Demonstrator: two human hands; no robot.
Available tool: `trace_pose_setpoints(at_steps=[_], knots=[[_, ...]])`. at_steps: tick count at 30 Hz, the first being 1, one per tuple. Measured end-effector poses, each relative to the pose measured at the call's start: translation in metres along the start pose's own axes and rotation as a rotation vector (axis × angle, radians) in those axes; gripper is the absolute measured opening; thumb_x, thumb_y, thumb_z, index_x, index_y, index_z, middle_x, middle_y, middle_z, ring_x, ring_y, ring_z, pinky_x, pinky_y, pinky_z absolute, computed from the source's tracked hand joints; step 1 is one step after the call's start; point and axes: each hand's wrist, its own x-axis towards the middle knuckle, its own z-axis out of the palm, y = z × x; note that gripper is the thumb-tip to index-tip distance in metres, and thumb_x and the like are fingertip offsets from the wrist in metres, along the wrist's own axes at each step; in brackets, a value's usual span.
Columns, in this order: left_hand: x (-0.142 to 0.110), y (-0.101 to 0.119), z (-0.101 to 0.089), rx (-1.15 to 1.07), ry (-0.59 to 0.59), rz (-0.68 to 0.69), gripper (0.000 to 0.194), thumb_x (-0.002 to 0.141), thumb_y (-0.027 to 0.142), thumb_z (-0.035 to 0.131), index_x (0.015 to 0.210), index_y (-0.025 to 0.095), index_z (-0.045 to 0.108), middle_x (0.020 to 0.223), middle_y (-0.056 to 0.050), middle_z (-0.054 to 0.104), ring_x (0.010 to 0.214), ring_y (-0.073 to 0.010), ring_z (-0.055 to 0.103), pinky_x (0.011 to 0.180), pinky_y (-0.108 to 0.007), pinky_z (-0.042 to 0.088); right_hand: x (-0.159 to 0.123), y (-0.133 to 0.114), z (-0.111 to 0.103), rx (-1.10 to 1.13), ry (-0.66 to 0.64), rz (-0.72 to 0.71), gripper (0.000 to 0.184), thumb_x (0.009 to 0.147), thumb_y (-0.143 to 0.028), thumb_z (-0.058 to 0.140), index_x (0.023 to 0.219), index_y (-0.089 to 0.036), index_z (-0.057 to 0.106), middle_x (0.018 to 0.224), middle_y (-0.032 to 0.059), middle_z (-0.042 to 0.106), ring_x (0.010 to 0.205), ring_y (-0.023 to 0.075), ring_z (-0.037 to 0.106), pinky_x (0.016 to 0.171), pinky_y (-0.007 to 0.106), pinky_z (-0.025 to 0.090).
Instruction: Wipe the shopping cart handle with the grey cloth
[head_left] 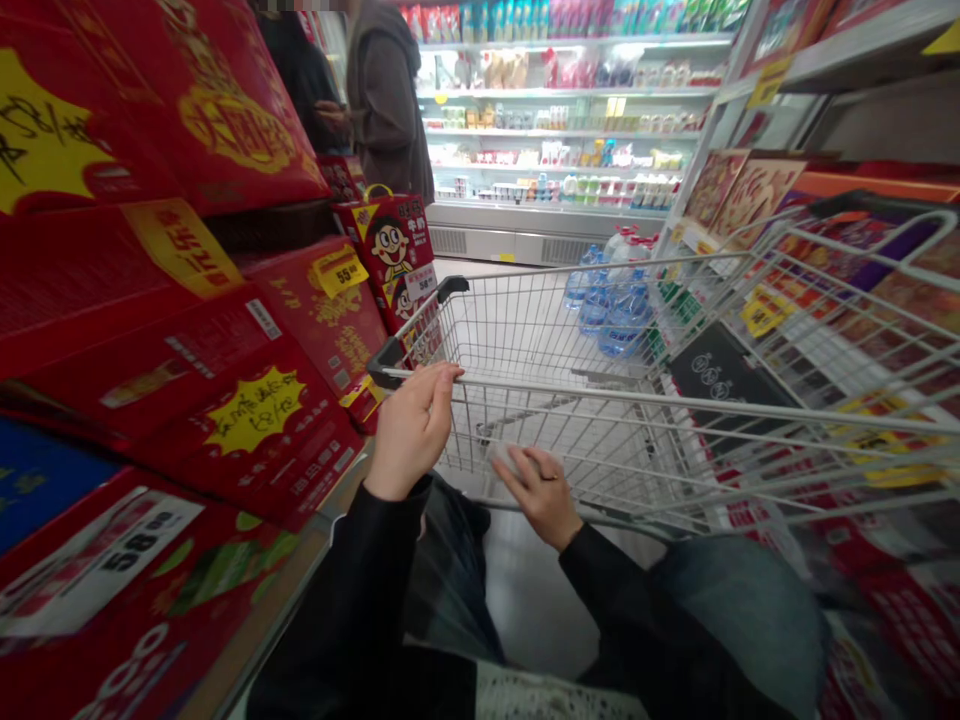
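A wire shopping cart (pixel 570 395) stands crosswise before me, with dark plastic corner pieces on its rim. My left hand (pixel 412 425) is closed over the near top rail, close to the left corner. Lower and to the right, my right hand (pixel 536 490) is in front of the cart's wire side, its fingers curled around a small whitish thing (pixel 504 457). Blur and the fingers hide what that thing is. A ring shows on one of the right fingers.
Red gift boxes (pixel 292 430) with yellow price tags are stacked close on the left. Beyond the cart, blue-tinted water bottles (pixel 619 310) stand on the floor. Shelves with boxes (pixel 757 200) line the right. Two people, one in a grey-brown jacket (pixel 386 100), stand near the refrigerated shelves (pixel 562 130).
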Motion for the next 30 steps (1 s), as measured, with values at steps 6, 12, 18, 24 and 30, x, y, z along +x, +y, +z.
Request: trace_pose_setpoints(at_steps=[6, 12, 18, 24, 30], knots=[[0.001, -0.006, 0.0, 0.033, -0.024, 0.082, 0.035, 0.105, 0.04, 0.046, 0.113, 0.02, 0.074, 0.122, -0.006, 0.076, 0.119, -0.0205, 0.068, 0.117, -0.038, 0.044, -0.063, 0.029, -0.039, -0.061, -0.015, 0.192, 0.056, 0.089, 0.002, 0.049, 0.134, -0.027, 0.067, 0.127, 0.0092, 0.068, 0.119, 0.0246, 0.052, 0.101, 0.04, 0.049], [0.003, -0.006, 0.001, 0.071, -0.002, 0.088, 0.035, 0.104, 0.04, 0.046, 0.11, 0.02, 0.074, 0.119, -0.007, 0.076, 0.117, -0.0215, 0.069, 0.113, -0.039, 0.048, -0.122, 0.053, -0.058, -0.189, 0.097, 0.294, 0.053, 0.087, -0.002, 0.052, 0.125, -0.032, 0.072, 0.122, 0.0051, 0.068, 0.113, 0.0225, 0.058, 0.096, 0.037, 0.053], [0.003, -0.007, 0.003, 0.059, 0.019, 0.081, 0.034, 0.104, 0.04, 0.048, 0.112, 0.02, 0.073, 0.12, -0.006, 0.076, 0.118, -0.0221, 0.069, 0.113, -0.038, 0.049, -0.135, 0.098, -0.107, -0.413, 0.393, 0.458, 0.047, 0.082, -0.008, 0.068, 0.126, -0.026, 0.07, 0.124, 0.0116, 0.066, 0.114, 0.0297, 0.061, 0.097, 0.049, 0.052], [0.003, -0.011, 0.002, 0.068, -0.005, 0.119, 0.03, 0.102, 0.039, 0.052, 0.113, 0.019, 0.072, 0.117, -0.007, 0.075, 0.114, -0.0224, 0.069, 0.11, -0.039, 0.05, -0.161, 0.084, -0.084, -0.31, 0.287, 0.587, 0.028, 0.088, -0.016, 0.061, 0.114, -0.019, 0.072, 0.115, 0.0132, 0.067, 0.109, 0.0272, 0.062, 0.097, 0.048, 0.05], [0.007, -0.016, 0.006, 0.072, -0.017, 0.146, 0.026, 0.101, 0.038, 0.055, 0.114, 0.02, 0.07, 0.117, -0.007, 0.074, 0.114, -0.0227, 0.068, 0.11, -0.041, 0.05, -0.162, 0.084, -0.057, -0.247, 0.365, 0.744, 0.024, 0.087, -0.018, 0.059, 0.107, -0.018, 0.073, 0.113, 0.0137, 0.067, 0.111, 0.0276, 0.06, 0.101, 0.049, 0.046]])
